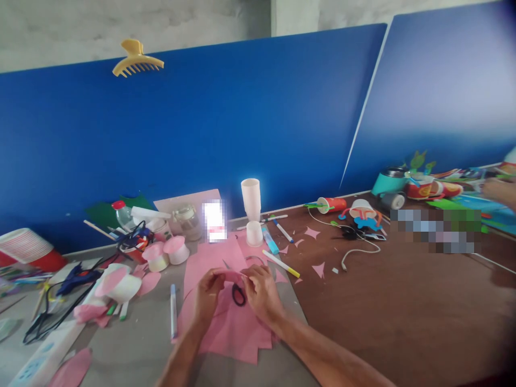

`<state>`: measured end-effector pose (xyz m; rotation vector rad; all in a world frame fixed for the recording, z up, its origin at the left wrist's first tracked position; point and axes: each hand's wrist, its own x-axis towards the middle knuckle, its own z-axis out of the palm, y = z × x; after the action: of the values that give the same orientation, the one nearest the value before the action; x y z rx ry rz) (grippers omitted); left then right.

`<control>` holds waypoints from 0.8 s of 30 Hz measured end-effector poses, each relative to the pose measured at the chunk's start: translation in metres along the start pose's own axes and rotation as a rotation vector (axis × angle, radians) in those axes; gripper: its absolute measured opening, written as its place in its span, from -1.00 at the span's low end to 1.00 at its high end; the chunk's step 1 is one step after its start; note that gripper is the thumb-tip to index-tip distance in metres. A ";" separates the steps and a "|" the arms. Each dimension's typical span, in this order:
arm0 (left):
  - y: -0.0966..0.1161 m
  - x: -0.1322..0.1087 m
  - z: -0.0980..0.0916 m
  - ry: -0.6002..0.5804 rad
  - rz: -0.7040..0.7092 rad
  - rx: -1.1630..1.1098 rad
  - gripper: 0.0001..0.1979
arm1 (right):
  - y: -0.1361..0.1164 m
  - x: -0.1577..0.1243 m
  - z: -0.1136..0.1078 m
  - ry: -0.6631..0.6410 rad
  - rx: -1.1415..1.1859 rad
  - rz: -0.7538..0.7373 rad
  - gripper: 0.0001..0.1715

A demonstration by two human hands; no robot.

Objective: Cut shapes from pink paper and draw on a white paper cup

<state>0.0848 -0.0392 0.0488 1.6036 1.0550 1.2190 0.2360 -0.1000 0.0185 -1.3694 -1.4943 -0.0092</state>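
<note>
My left hand (pixel 207 295) and my right hand (pixel 262 293) meet over a stack of pink paper sheets (pixel 229 322) on the table. Both pinch a small piece of pink paper (pixel 230 276) between their fingertips, held just above the sheets. Black-handled scissors (pixel 237 294) lie on the pink sheets right under the hands, partly hidden by the fingers. A blue marker (pixel 173 309) lies left of my left hand. A yellow-capped pen (pixel 281 264) lies just beyond my right hand.
White paper cups (pixel 251 200) stand stacked behind the sheets, with pink-topped cups (pixel 167 252) and a glue gun (pixel 76 275) to the left. Pink scraps (pixel 318 269), a white cable (pixel 358 250) and craft cups (pixel 363 210) lie right. Another person's hand (pixel 500 191) is at far right. Blue partitions (pixel 242 118) close the back.
</note>
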 end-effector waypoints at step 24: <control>-0.019 0.016 -0.015 0.214 -0.145 -0.132 -0.52 | 0.030 0.007 0.007 0.170 0.149 0.213 -0.71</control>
<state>0.0700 -0.0167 0.0372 1.2947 1.1770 1.3530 0.2547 -0.0808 0.0023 -1.3645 -1.1800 0.1154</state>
